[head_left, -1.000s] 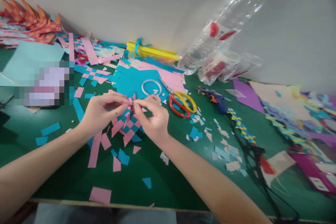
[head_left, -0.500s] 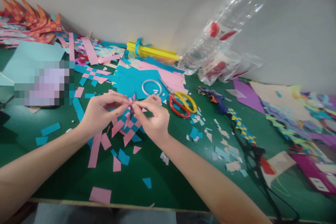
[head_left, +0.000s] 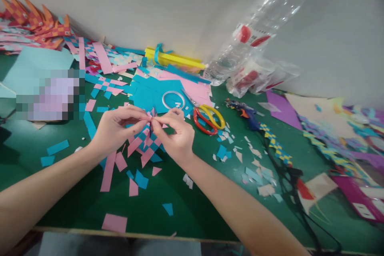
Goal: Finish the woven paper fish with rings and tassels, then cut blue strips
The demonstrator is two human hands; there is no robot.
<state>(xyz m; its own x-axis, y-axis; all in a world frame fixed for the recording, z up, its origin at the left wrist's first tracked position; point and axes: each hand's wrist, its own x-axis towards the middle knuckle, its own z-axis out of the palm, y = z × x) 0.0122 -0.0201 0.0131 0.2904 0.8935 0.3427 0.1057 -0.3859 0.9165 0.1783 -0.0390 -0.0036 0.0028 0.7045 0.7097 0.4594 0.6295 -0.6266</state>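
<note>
Pinches pink-and-blue paper strips (head_left: 148, 138) between the fingertips of left hand (head_left: 118, 126) and right hand (head_left: 177, 132), left of mid-frame, over a checkered paper weave (head_left: 153, 146) on the green table (head_left: 192, 212), near red-and-yellow-handled scissors (head_left: 195, 109) at center.

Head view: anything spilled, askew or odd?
Paper scraps lie strewn across the green table, looking untidy. The bottle appears tilted, possibly from lens distortion. The pinched paper between the left hand and right hand is too hidden to judge.

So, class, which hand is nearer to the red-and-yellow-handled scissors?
The right: the right hand is just left of the scissors; the left hand is farther left, beyond the right hand.
</note>
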